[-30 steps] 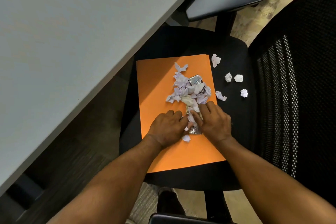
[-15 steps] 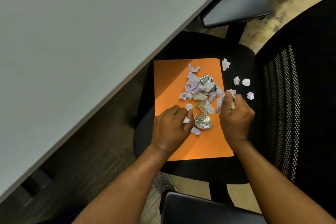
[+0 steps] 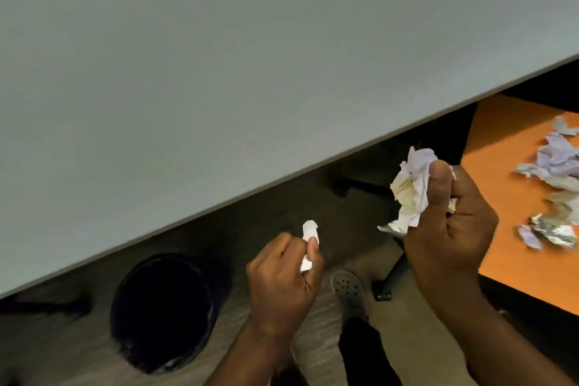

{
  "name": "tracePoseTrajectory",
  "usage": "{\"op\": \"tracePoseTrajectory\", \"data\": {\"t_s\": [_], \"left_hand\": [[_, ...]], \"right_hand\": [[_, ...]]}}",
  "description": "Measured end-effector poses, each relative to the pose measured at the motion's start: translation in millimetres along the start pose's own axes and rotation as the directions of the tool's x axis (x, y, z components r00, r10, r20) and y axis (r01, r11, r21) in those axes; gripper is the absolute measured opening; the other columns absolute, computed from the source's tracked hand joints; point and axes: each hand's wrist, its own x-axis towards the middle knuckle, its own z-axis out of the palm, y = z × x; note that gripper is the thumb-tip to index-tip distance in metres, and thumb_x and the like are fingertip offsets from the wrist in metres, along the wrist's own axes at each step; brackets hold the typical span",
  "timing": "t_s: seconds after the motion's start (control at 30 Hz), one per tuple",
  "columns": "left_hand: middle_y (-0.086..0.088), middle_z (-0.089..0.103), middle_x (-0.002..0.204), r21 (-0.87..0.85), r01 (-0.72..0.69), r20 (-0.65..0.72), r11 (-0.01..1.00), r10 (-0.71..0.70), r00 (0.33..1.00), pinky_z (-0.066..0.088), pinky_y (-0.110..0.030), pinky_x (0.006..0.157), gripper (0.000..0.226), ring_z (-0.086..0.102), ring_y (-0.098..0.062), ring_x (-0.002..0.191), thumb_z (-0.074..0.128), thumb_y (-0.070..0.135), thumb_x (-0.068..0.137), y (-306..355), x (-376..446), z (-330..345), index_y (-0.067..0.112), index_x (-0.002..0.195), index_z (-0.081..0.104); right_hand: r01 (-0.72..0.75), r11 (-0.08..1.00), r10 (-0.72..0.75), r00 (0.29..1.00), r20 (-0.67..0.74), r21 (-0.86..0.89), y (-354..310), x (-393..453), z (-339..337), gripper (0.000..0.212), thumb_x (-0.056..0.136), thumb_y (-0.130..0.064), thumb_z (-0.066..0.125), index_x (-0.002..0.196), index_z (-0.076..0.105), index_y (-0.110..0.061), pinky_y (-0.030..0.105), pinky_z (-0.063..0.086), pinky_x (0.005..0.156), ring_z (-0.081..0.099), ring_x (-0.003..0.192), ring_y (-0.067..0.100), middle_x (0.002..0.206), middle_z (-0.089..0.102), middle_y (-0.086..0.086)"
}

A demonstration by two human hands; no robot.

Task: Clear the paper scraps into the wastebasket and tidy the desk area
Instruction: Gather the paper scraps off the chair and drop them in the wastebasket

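Note:
My left hand (image 3: 282, 279) is closed on a small white paper scrap (image 3: 309, 232), held above the floor just right of the black wastebasket (image 3: 163, 310). My right hand (image 3: 451, 229) grips a fistful of crumpled paper scraps (image 3: 410, 185) with a bit of foil at its lower edge. It hovers between the desk edge and the orange sheet (image 3: 507, 185). More paper and foil scraps (image 3: 554, 166) still lie on that sheet at the far right.
The grey desk top (image 3: 219, 56) fills the upper left and overhangs the wastebasket. A grey shoe (image 3: 347, 288) rests on the floor between my hands. A black chair base leg (image 3: 394, 273) stands below my right hand.
Both hands lifted off the orange sheet with scraps in them and swung left toward the wastebasket. The view turned left, so the chair and sheet slid to the right edge.

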Motion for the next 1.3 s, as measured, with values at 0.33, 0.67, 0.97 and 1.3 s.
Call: {"op": "tracePoseTrajectory", "data": {"t_s": [0.33,0.67,0.97,1.3], "left_hand": [[-0.001,0.043,0.058,0.206,0.373,-0.241,0.905,-0.322,0.916,0.025,-0.017,0.056,0.041,0.033,-0.007,0.054,0.052,0.016,0.098,-177,-143,-105,0.007,0.058,0.049],[-0.018,0.059,0.06,0.116,0.793,-0.441,0.598,-0.684,0.581,0.04,-0.038,0.047,0.045,0.055,-0.036,0.052,0.044,0.029,0.095,-312,-216,-103,-0.002,0.065,0.057],[-0.016,0.059,0.127,0.145,0.967,-0.193,0.211,-0.952,0.237,0.042,-0.043,0.084,0.059,0.056,-0.039,0.112,0.023,0.057,0.098,-383,-269,-68,0.014,0.129,0.049],[-0.006,0.004,0.163,0.569,0.68,0.008,0.462,-0.831,0.557,-0.002,-0.046,0.119,0.067,-0.001,-0.026,0.149,0.002,0.055,0.098,-350,-292,-77,0.022,0.155,0.012]], "right_hand": [[-0.096,0.978,-0.013,0.857,0.515,0.185,-27,-197,183,0.034,0.099,-0.029,0.044,0.068,0.048,-0.017,0.017,0.033,0.05,0.045,0.05,0.006,0.059,0.044,-0.013],[0.036,0.999,-0.008,0.651,0.759,-0.021,36,-343,338,0.037,0.097,-0.035,0.05,0.081,0.069,-0.007,0.027,0.044,0.058,0.064,0.064,0.024,0.069,0.068,0.008],[0.416,0.882,0.16,0.176,0.971,-0.221,97,-397,384,0.052,0.101,-0.048,0.033,0.142,0.038,-0.015,0.042,0.044,0.092,0.043,0.126,0.038,0.144,0.039,0.016],[0.742,0.657,0.14,0.054,0.989,-0.134,91,-393,343,0.063,0.098,-0.059,0.014,0.153,0.002,-0.032,0.051,0.006,0.118,-0.002,0.148,0.029,0.163,-0.002,0.004]]}}
